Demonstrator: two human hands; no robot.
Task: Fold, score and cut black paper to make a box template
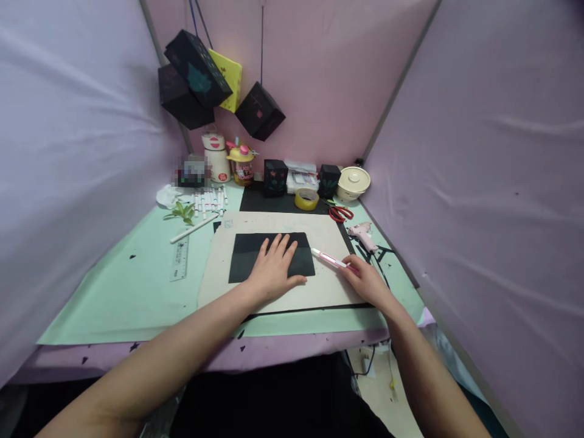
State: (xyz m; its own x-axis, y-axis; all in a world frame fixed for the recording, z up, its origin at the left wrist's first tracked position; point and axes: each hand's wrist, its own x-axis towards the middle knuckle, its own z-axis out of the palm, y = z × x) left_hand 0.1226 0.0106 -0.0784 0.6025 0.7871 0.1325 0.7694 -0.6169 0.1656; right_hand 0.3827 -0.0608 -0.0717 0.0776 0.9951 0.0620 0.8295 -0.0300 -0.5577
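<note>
My left hand (272, 267) lies flat with its fingers spread on a sheet of black paper (241, 258). Under the paper is a large cream board (216, 286). To the right, my right hand (365, 280) grips a slim pink and white utility knife (329, 259) by its near end. The knife's far end points left and lies close to the black paper's right edge. Whether a blade is out is too small to tell.
Scissors (340, 213), yellow tape (306, 199) and a pink glue gun (364, 236) lie beyond the board, near black scraps. A ruler (179, 260), white pencil (194, 229) and several markers (210, 201) are at left. Black boxes (260, 111) hang above. Fabric walls (493, 152) flank the table.
</note>
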